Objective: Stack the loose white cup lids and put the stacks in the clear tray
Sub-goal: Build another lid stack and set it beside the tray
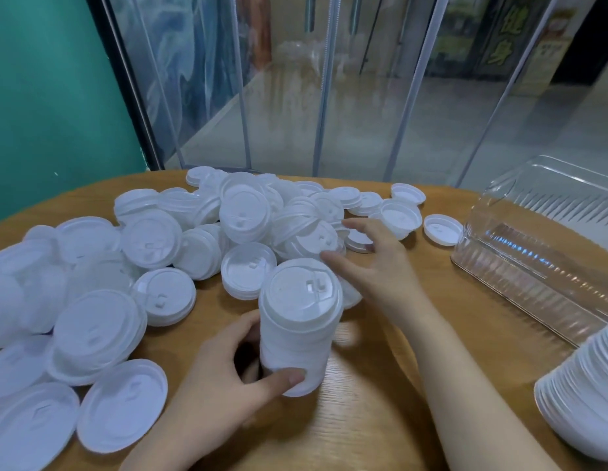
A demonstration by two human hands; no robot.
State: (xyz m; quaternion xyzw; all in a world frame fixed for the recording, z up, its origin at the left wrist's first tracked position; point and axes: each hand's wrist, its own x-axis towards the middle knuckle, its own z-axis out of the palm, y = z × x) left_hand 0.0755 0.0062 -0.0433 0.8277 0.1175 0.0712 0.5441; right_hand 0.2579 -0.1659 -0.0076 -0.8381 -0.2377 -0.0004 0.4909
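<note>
Lid stack (297, 326) gripped by left hand (216, 379) — right hand (370, 263) reaching, fingers spread.

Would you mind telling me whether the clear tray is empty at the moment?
Empty, as far as shown: through the clear tray only the table shows, and no lids lie inside. Its far right end is cut off.

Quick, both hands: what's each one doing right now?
Left hand: grips the stack of white lids.
Right hand: open, fingers spread over the loose lid pile, holding nothing.
</note>
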